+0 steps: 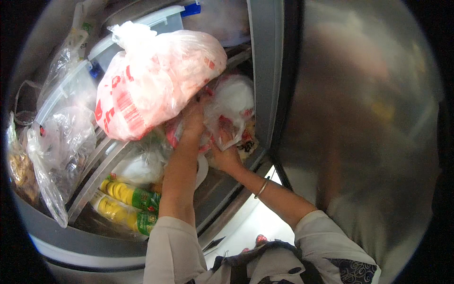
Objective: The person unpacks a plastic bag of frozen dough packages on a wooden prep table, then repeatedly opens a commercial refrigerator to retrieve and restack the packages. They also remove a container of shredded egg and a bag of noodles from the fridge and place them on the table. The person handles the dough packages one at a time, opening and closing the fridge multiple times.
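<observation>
Both my hands reach into an open cabinet packed with plastic bags, which looks like a refrigerator or freezer. My left hand (193, 115) is partly hidden under the lower right side of a big knotted white plastic bag (159, 78) with red print; its fingers are out of sight. Beside it, my right hand (226, 154) has its fingers behind a clear plastic bag (232, 99) holding something white. Whether either hand grips anything cannot be told. Red and clear wrapping shows between the hands.
Yellow-and-green packages (124, 202) lie lower left, below a bag with white contents (140, 167). Clear bags (67, 138) hang over the left edge. Translucent bins (166, 21) stand behind. A transparent divider (95, 177) crosses the compartment. The shiny door (354, 106) stands at right.
</observation>
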Demonstrator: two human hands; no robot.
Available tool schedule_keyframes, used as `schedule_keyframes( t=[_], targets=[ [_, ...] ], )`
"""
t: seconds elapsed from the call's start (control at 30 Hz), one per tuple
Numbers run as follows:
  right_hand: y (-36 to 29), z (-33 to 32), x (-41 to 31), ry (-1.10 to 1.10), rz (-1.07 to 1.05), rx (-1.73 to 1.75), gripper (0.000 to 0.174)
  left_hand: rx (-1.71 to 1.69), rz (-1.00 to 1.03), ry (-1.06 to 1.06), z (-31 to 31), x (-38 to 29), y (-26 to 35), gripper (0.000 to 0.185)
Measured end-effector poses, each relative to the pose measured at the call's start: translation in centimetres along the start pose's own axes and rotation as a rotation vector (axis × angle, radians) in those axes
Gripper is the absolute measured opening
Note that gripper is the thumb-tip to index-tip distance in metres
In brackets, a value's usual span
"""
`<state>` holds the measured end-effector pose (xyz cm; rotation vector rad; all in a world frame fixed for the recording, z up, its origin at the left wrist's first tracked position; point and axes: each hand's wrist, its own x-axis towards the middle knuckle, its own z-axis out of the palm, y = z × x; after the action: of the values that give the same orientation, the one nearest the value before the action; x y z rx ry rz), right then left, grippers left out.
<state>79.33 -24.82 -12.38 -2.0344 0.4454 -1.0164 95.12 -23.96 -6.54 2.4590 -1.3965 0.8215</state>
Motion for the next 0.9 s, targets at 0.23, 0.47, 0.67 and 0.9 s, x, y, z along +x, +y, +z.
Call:
schedule_keyframes(
  t=[0.23,0.47,0.67,0.9],
  targets=[
    [-0.2,-4.1,-1.4,0.103,0.227,0.24,0.065,-0.416,0.24,0.05,2.7,-0.8,-2.3,0.065],
    [-0.4,-4.1,-0.7,0.179,0.022,0.105,0.066,-0.295,-0.273,0.074,2.2,0.8,-5.8,0.055],
    [-0.5,-3.9,-1.6,-0.033,0.056,0.129,0.067,-0.302,-0.478,-0.026,-0.7,2.0,-6.1,0.061],
    [-2.8,-4.3,-3.2,-0.243,0.319,0.3,0.077,-0.611,-0.45,-0.075,-0.1,-0.8,-6.6,0.069]
  ],
)
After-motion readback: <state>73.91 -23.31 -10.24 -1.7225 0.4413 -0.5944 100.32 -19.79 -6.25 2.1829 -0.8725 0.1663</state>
